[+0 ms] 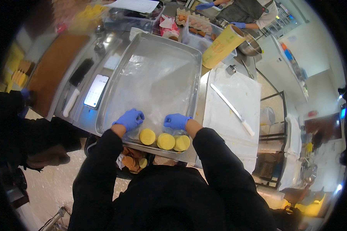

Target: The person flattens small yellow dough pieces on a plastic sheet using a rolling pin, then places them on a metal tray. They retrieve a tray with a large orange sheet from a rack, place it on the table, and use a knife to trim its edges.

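A large metal sheet tray (162, 40) lies before me, with clear plastic film (159, 86) spread over its inside. My left hand (129, 119), in a blue glove, is over the tray's near left part, fingers bent and pinching the film. To its right, my gloved right hand (177, 121) also has curled fingers gripping the film; the exact hold is partly hidden. Between my wrists, along the near rim, sit yellow round cake pieces: one on the left (147, 137), one in the middle (165, 141) and one on the right (182, 143).
Left of the tray lie a phone (96, 91), a white-handled knife (71, 102) and a brown slab (57, 69). On the right, a long knife (232, 109) rests on white paper (219, 127). A yellow film roll (223, 46) leans beyond. A co-worker's gloved hand (238, 25) is at the back.
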